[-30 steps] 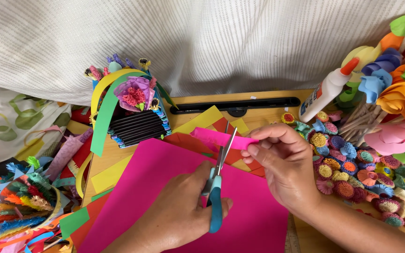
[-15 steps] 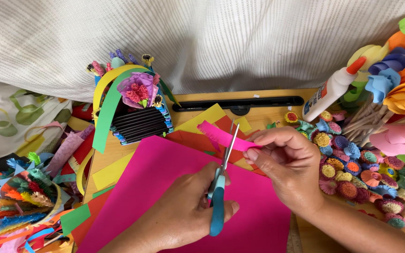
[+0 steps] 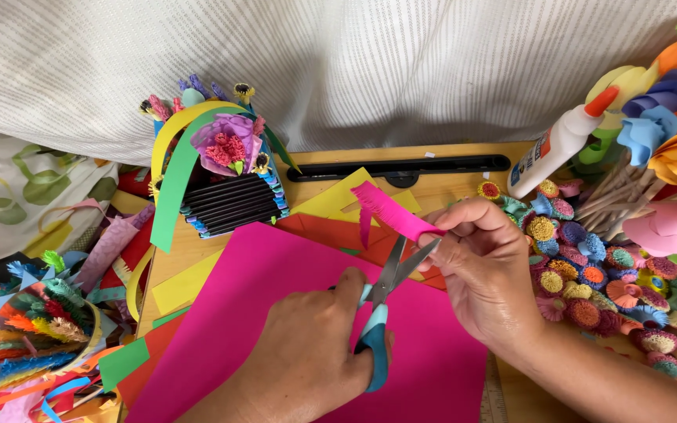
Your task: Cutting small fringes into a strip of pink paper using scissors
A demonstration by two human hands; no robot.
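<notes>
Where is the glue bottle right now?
The white glue bottle with its orange cap lies at the upper right of the head view, beside the paper flowers.

Left hand (image 3: 307, 352) grips scissors (image 3: 381, 313), blades open; right hand (image 3: 483, 274) pinches pink paper strip (image 3: 392, 211).

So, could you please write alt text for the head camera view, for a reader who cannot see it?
The left hand works blue-handled scissors, blades open at a fringed pink paper strip pinched by the right hand, above a large pink paper sheet. Colourful rolled paper flowers and a white glue bottle lie to the right.
</notes>
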